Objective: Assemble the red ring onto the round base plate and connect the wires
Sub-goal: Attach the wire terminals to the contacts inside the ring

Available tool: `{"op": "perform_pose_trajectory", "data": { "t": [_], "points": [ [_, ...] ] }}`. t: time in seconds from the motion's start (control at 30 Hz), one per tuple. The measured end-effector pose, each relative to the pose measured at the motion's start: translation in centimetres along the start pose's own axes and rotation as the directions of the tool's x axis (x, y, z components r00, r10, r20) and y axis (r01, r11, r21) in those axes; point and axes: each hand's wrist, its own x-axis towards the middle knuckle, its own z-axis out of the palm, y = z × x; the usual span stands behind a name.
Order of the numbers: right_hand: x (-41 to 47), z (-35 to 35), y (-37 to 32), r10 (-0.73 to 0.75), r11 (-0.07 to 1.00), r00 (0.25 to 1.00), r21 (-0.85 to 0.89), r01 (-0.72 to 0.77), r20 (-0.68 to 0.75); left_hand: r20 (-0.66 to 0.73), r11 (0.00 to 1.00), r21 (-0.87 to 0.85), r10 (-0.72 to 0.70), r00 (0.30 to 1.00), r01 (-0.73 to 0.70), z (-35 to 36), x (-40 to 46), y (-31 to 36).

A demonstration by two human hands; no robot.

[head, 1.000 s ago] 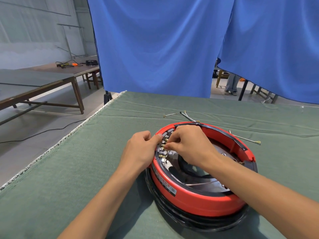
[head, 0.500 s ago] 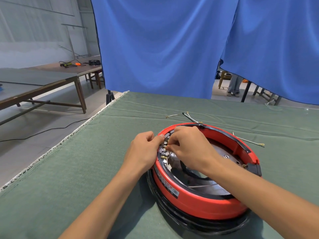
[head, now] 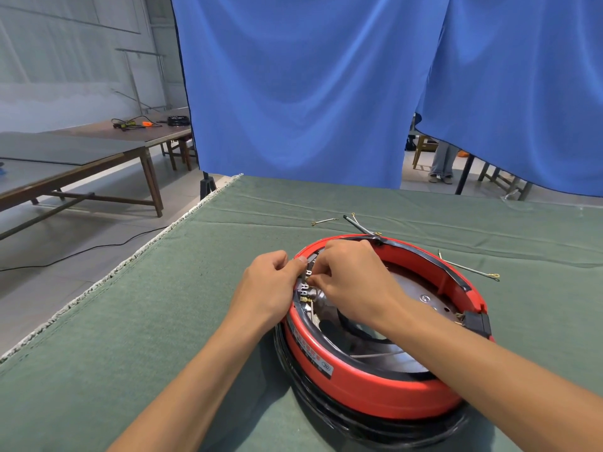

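Barely anything has moved since a second ago, honestly: both hands are parked at the same spot on the far-left side of the ring, maybe the right fingers have crept a touch lower along the terminals.

So where things stand: the ring [head: 375,386] is already sitting on the base plate [head: 424,298], which lies on the green cloth [head: 130,337] right in front of the person. That part looks done to me, so we're in the wiring step.

Left hand [head: 267,288] has its fingers curled, thumb pressed against the ring's outer edge by the terminals [head: 305,290]; looks like it's bracing or pinching something there, but I can't tell what. Right hand [head: 352,282] reaches in over the plate with its fingertips pinched together at that row of little metal tabs. Probably on a wire end or connector, but it's too small to make out.

Loose wires [head: 470,269] with ring lugs are lying on the cloth behind the ring, apart from it, so my guess is there are more to hook up.

Next move needs fine fingertip work: line the connector up square with its tab and push it home while the left hand keeps the ring from shifting.
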Motion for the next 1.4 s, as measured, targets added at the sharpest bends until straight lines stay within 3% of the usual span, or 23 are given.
{"op": "perform_pose_trajectory", "data": {
  "t": [0.23, 0.4, 0.53, 0.7, 0.9, 1.07, 1.23, 1.3, 1.4],
  "points": [
    [0.1, 0.1, 0.2, 0.038, 0.997, 0.999, 0.062, -0.039, 0.014, 0.003, 1.0, -0.029, -0.007, 1.0, 0.007, 0.1, 0.2, -0.2],
    [0.3, -0.3, 0.7, 0.112, 0.972, 0.99, 0.198, -0.126, 0.081, -0.008, 0.998, -0.062, -0.027, 1.0, 0.027, 0.1, 0.3, -0.3],
    [-0.1, -0.6, 1.0, 0.089, 0.975, 0.994, 0.2, -0.101, 0.067, -0.044, 0.993, -0.077, -0.094, 0.995, 0.09, -0.1, 0.0, -0.1],
    [-0.2, -0.4, 1.2, 0.103, 0.97, 0.991, 0.213, -0.118, 0.08, -0.085, 0.917, 0.38, -0.094, 0.992, 0.12, -1.1, -1.0, 0.7],
    [-0.2, -0.5, 1.3, 0.123, 0.957, 0.987, 0.251, -0.144, 0.099, -0.012, 0.935, 0.329, -0.138, 0.99, 0.134, -1.1, -0.9, 1.0],
    [-1.1, -2.4, 2.3, 0.201, 0.92, 0.978, 0.354, -0.17, -0.053, -0.014, 0.954, 0.246, -0.174, 0.985, 0.172, -0.8, -0.1, 0.2],
    [-3.5, -3.8, 5.3, 0.314, 0.948, 0.927, 0.121, -0.294, -0.204, -0.128, 0.961, 0.13, -0.229, 0.965, 0.245, -1.8, 1.4, -0.9],
    [-4.9, -3.8, 6.8, 0.348, 0.937, 0.91, 0.077, -0.34, -0.226, -0.154, 0.956, 0.132, -0.241, 0.958, 0.261, -2.3, 1.6, -1.2],
    [-6.1, -3.0, 8.2, 0.39, 0.914, 0.887, 0.221, -0.34, -0.246, -0.238, 0.931, 0.253, -0.203, 0.95, 0.262, -2.4, 1.1, -0.6]
  ]
}}
